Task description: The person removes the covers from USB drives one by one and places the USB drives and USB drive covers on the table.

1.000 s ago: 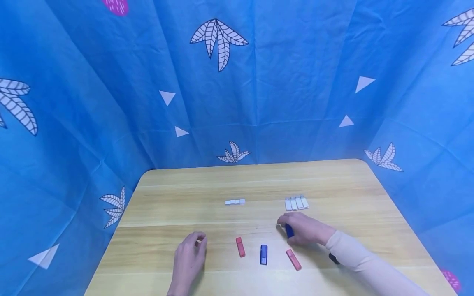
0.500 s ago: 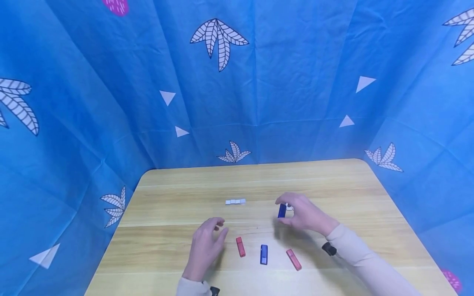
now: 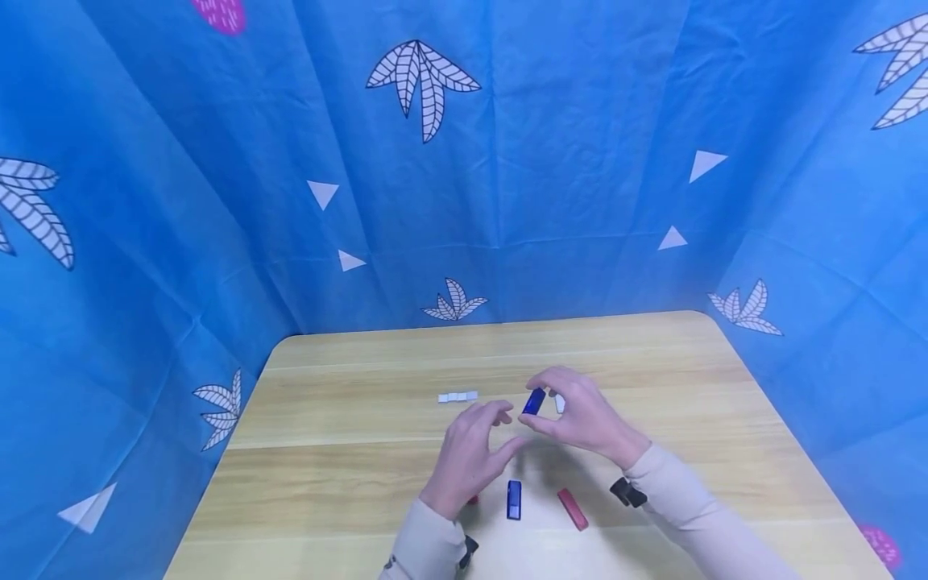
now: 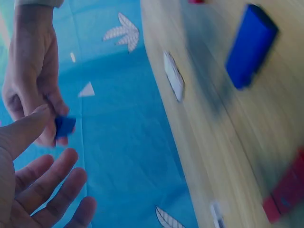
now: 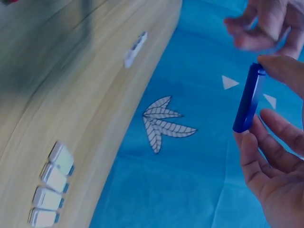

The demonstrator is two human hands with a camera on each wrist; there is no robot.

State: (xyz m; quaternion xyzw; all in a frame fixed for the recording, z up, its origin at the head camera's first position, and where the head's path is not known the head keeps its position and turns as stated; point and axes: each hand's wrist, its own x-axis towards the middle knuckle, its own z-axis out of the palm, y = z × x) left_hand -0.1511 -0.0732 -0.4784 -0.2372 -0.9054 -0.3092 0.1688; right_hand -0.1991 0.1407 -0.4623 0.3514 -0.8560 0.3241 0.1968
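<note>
My right hand pinches a small blue oblong case between thumb and fingertips, raised over the table. In the right wrist view the case tilts, with the thumb at its upper end and fingers at its lower end. My left hand reaches in from the left, thumb and fingers spread with nothing between them, its fingertips just short of the case. A second blue case lies on the table below the hands. One red case is to its right; another red case is mostly hidden under the left hand.
A short row of small white pieces lies toward the back of the wooden table. Several white blocks stand side by side, mostly covered by the right hand in the head view. A blue patterned curtain surrounds the table.
The right hand has lifted the blue case from the table and brought it up and left. My left hand has moved right and forward to it, now covering most of the left red case.
</note>
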